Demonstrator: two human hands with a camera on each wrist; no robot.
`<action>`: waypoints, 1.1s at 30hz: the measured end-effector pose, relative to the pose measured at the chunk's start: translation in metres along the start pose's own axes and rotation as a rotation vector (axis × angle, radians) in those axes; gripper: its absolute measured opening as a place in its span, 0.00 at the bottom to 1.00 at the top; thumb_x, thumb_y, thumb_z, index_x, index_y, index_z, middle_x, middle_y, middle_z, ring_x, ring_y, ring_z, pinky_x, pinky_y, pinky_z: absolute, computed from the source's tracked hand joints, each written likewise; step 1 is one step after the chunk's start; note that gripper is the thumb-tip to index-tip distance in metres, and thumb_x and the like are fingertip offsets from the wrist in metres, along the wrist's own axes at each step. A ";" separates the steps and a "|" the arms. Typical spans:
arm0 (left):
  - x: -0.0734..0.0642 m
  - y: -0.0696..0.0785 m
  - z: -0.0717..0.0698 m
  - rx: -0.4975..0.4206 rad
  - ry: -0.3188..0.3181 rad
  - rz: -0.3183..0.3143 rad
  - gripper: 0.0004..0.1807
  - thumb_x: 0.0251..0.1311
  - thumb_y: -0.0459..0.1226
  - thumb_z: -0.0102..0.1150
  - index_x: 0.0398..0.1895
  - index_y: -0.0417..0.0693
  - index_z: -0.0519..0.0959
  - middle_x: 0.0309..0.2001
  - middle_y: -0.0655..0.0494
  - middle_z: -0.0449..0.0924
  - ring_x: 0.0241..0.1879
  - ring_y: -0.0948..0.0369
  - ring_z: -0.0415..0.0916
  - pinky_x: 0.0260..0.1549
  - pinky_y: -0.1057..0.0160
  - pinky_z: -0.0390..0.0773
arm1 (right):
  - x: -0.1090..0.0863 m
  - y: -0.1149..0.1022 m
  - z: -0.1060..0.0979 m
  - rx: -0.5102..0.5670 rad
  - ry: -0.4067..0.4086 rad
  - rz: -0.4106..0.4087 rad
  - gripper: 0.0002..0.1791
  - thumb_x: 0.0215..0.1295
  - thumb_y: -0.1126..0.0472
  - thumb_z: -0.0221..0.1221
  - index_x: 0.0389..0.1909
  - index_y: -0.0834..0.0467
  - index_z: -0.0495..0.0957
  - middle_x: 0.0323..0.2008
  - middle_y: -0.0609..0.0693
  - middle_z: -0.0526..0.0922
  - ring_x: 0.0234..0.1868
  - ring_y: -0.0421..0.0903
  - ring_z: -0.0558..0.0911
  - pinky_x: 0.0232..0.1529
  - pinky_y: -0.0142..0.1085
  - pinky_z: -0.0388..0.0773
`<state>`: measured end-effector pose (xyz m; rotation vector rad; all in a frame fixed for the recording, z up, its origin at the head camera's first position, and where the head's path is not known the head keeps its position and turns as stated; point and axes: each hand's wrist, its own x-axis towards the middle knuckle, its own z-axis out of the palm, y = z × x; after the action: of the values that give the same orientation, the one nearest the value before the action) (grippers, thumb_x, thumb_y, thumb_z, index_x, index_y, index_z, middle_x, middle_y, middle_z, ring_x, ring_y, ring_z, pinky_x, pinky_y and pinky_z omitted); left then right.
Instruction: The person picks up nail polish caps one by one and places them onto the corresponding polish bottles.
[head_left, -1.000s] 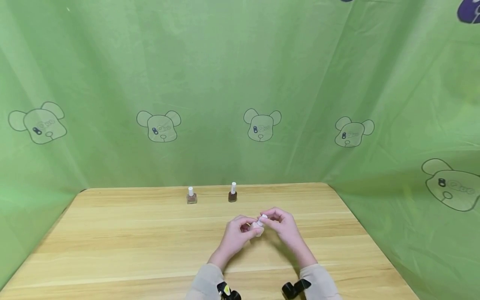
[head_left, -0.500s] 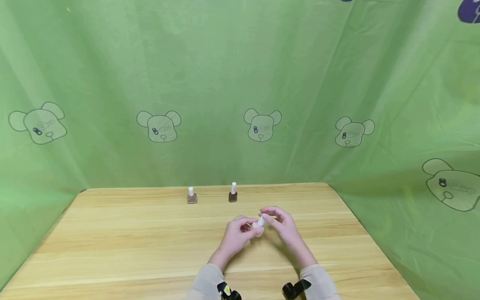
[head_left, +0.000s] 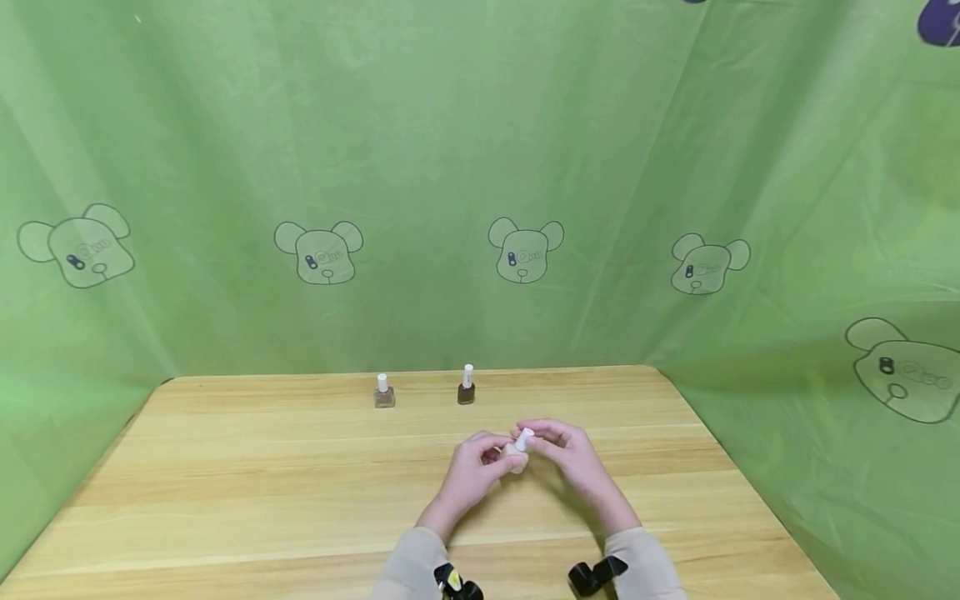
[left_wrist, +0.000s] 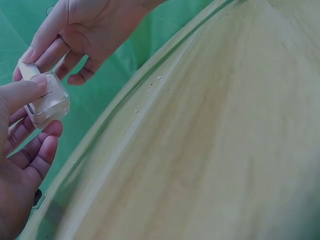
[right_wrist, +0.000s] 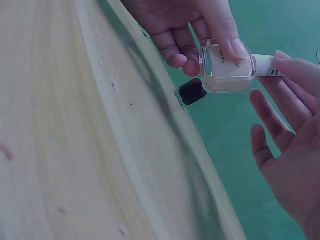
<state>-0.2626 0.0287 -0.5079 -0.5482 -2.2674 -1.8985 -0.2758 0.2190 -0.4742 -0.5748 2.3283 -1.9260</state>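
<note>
A clear glass nail polish bottle [right_wrist: 227, 80] with pale polish and dark lettering is held tilted above the table. My left hand [head_left: 471, 473] grips its glass body, the thumb lying across the front. At the bottle's upper end is a white cap [right_wrist: 264, 66], seated on the neck. My right hand [head_left: 573, 458] pinches that cap between thumb and forefinger; its other fingers are spread loosely, as the right wrist view shows. Both hands are in front of the body, over the right-centre part of the wooden table [head_left: 300, 483].
Two more nail polish bottles stand upright near the table's far edge: a brownish-pink one [head_left: 384, 398] and, to its right, a dark one [head_left: 466, 392]. Both have white caps. A green curtain [head_left: 420, 167] with bear-head prints encloses the back and sides.
My right fingers loosened at the cap, then came back lower onto it. The cap's tilt shifted slightly. My left hand stays in place with the bottle.
</note>
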 end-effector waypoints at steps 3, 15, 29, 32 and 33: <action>0.000 0.001 0.000 -0.001 -0.013 0.001 0.17 0.54 0.41 0.70 0.45 0.44 0.84 0.40 0.49 0.83 0.34 0.67 0.74 0.36 0.73 0.77 | 0.000 0.000 0.001 -0.025 0.057 -0.004 0.19 0.63 0.62 0.63 0.51 0.69 0.77 0.46 0.59 0.86 0.44 0.37 0.85 0.52 0.29 0.77; -0.001 0.002 0.000 0.025 -0.030 0.007 0.16 0.52 0.41 0.71 0.42 0.44 0.85 0.38 0.49 0.83 0.33 0.68 0.74 0.34 0.73 0.77 | 0.002 -0.004 0.011 -0.123 0.245 0.018 0.12 0.55 0.64 0.69 0.33 0.66 0.76 0.28 0.39 0.80 0.31 0.37 0.76 0.38 0.29 0.73; 0.001 -0.002 0.000 0.035 -0.001 -0.003 0.18 0.52 0.42 0.71 0.44 0.42 0.84 0.37 0.49 0.82 0.33 0.67 0.74 0.35 0.73 0.77 | 0.000 0.000 -0.002 -0.041 -0.030 0.023 0.24 0.68 0.57 0.58 0.62 0.60 0.72 0.58 0.61 0.80 0.55 0.39 0.81 0.66 0.41 0.67; 0.001 -0.002 0.000 0.028 0.001 -0.009 0.17 0.52 0.41 0.71 0.44 0.43 0.84 0.38 0.49 0.82 0.33 0.67 0.74 0.35 0.73 0.77 | -0.001 0.001 -0.002 -0.029 -0.052 0.016 0.23 0.68 0.57 0.58 0.61 0.62 0.73 0.57 0.61 0.80 0.54 0.38 0.82 0.63 0.31 0.70; 0.001 -0.002 0.000 0.026 0.001 -0.011 0.17 0.52 0.41 0.71 0.44 0.43 0.84 0.38 0.49 0.82 0.33 0.67 0.74 0.35 0.73 0.77 | -0.001 0.001 -0.002 -0.032 -0.052 0.012 0.23 0.68 0.57 0.59 0.60 0.62 0.74 0.56 0.61 0.81 0.54 0.38 0.82 0.61 0.28 0.70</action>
<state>-0.2640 0.0282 -0.5094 -0.5325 -2.2954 -1.8707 -0.2760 0.2217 -0.4753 -0.6052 2.3292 -1.8493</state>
